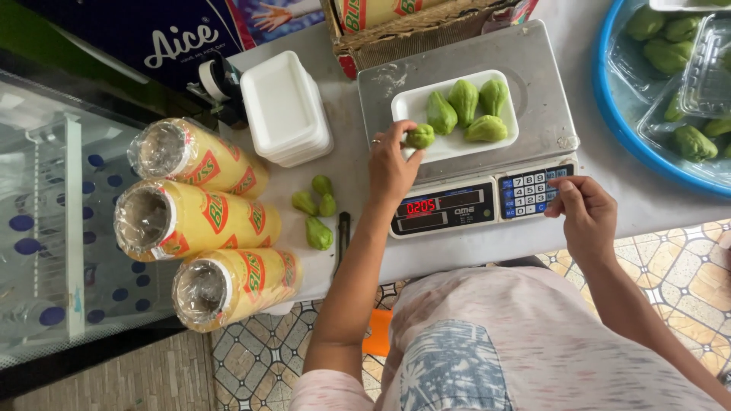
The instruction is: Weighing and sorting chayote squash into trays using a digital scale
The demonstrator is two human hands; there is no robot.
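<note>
A small green pear-shaped chayote (pixel 419 136) sits pinched in the fingertips of the left hand (pixel 391 166), right at the near left corner of a shallow white foam tray (pixel 455 144); whether the fruit already touches the tray cannot be told. Four more green chayotes (pixel 466 111) lie in that tray, close together, the tray resting on the steel platter of a grey electronic weighing scale (pixel 548 84) whose red digits are lit. The right hand (pixel 585 213) is loosely curled with nothing in it, its fingertips at the right edge of the scale's blue-and-white keypad (pixel 533 192). Left of the scale, on the white tabletop (pixel 346 164), four loose chayotes (pixel 315 209) lie beside a dark-handled knife (pixel 343 236), and a stack of empty white foam trays (pixel 285 108) stands behind them. Three yellow rolls of clear cling film (pixel 198 221) lie side by side at the table's left end. A blue plastic basin (pixel 609 99) with more chayotes sits at the far right.
</note>
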